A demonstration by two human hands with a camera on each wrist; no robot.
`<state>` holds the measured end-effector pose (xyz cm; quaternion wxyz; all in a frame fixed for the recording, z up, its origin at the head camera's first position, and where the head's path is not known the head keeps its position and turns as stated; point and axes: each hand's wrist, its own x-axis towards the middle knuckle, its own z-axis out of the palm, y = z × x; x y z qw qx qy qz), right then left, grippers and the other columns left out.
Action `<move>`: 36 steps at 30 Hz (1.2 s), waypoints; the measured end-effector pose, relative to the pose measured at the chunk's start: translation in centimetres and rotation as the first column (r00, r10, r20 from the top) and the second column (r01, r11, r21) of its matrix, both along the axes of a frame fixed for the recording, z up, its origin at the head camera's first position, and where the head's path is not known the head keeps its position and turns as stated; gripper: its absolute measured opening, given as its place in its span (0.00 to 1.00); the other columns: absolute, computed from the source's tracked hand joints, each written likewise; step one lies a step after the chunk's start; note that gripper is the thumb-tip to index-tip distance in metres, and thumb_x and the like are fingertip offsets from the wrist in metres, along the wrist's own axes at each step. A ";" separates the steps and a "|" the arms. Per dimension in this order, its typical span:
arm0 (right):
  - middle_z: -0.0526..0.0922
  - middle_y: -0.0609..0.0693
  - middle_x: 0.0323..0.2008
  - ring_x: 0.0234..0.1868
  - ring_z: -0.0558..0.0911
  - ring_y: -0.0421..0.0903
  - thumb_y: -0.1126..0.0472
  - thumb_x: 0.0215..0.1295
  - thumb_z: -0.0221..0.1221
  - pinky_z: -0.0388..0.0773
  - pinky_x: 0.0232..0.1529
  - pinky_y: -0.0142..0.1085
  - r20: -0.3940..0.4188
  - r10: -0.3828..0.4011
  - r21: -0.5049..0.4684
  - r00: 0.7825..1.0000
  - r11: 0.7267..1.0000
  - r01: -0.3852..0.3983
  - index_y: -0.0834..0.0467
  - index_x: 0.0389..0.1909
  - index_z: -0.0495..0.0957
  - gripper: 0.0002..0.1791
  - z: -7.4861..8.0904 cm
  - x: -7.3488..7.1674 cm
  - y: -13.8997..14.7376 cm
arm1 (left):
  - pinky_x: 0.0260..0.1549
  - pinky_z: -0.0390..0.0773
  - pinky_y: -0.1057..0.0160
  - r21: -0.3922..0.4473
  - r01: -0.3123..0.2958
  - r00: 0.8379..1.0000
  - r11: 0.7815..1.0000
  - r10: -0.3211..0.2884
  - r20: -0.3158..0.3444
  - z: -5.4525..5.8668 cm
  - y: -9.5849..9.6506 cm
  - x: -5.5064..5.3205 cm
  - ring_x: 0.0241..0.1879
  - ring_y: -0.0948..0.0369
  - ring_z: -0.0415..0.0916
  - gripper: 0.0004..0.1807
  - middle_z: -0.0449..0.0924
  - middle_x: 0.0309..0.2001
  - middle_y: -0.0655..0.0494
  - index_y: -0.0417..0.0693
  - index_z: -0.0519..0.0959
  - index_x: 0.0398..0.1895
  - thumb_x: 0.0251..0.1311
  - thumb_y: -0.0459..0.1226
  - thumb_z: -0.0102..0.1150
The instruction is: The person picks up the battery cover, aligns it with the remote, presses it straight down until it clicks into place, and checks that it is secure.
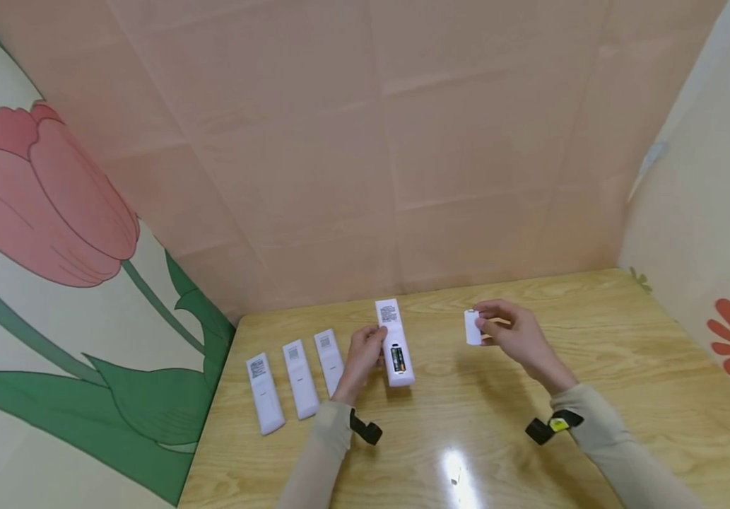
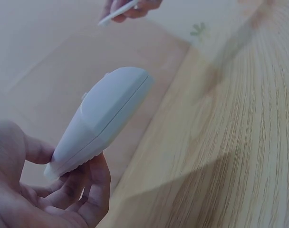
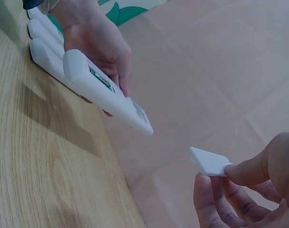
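My left hand point(image 1: 363, 357) grips a white remote control point(image 1: 388, 331) by its side, back face up, above the table. Its battery compartment point(image 1: 398, 359) is uncovered, and batteries show inside. In the left wrist view the remote point(image 2: 106, 104) points away from the palm, with the thumb on one face and fingers curled beneath. My right hand point(image 1: 517, 336), off to the right, pinches a small white battery cover point(image 1: 472, 328) between thumb and fingers. The right wrist view shows that cover point(image 3: 211, 162) held apart from the remote point(image 3: 106, 97).
Three more white remotes lie face down in a row at the left: one point(image 1: 265, 393) outermost, one point(image 1: 301, 379) in the middle, and one point(image 1: 329, 357) partly behind my left hand. The wooden table point(image 1: 466, 403) meets a pink-draped wall point(image 1: 314, 177) at the back.
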<state>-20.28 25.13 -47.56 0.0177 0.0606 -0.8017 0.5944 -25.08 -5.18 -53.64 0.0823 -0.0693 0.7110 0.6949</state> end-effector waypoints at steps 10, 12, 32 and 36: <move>0.80 0.70 0.55 0.47 0.88 0.49 0.67 0.78 0.60 0.91 0.43 0.44 -0.010 0.022 -0.025 1.000 0.999 -0.022 0.67 0.65 0.78 0.18 0.2 0.0 -1.3 | 0.28 0.80 0.64 -0.010 0.016 1.000 1.000 -0.016 -0.004 0.1 0.5 0.1 0.32 0.61 0.77 0.20 0.81 0.34 0.53 0.35 0.82 0.56 0.78 0.45 0.57; 0.80 0.70 0.55 0.47 0.88 0.49 0.68 0.78 0.60 0.91 0.42 0.43 -0.011 0.029 -0.032 1.000 0.999 -0.029 0.68 0.65 0.77 0.19 0.3 0.1 -1.6 | 0.28 0.80 0.64 -0.009 0.019 1.000 1.000 -0.019 -0.007 0.2 0.6 0.1 0.33 0.62 0.78 0.20 0.82 0.35 0.53 0.35 0.82 0.56 0.78 0.45 0.57; 0.83 0.68 0.52 0.44 0.89 0.55 0.66 0.76 0.63 0.91 0.41 0.42 0.022 0.072 -0.048 0.997 0.996 -0.071 0.65 0.62 0.80 0.17 0.1 0.3 -4.0 | 0.30 0.79 0.62 -0.020 0.034 0.999 0.999 -0.035 -0.030 0.5 1.7 0.7 0.32 0.62 0.78 0.20 0.82 0.36 0.52 0.35 0.83 0.54 0.78 0.45 0.56; 0.83 0.69 0.51 0.43 0.89 0.52 0.68 0.75 0.64 0.91 0.41 0.43 0.020 0.078 -0.091 0.997 0.993 -0.076 0.68 0.61 0.80 0.17 0.0 0.3 -4.4 | 0.30 0.79 0.63 -0.018 0.033 0.999 0.999 -0.033 -0.027 0.5 1.8 0.8 0.32 0.62 0.77 0.19 0.82 0.36 0.52 0.36 0.83 0.54 0.78 0.45 0.56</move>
